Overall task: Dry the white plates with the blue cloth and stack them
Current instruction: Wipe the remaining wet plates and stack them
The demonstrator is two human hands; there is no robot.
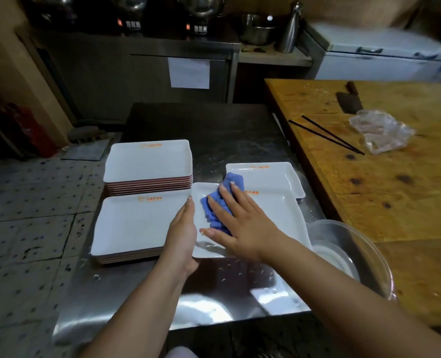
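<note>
The right hand (242,223) presses the blue cloth (220,202) with flat, spread fingers onto the plate (273,218), whose long axis runs away from the person. The left hand (183,236) grips that plate's left edge, just right of the near stack (134,223), the likely stacking spot.

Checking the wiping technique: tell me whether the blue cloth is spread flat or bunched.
Bunched: the blue cloth lies crumpled in folds under the right hand's flat fingers on the white rectangular plate.
</note>
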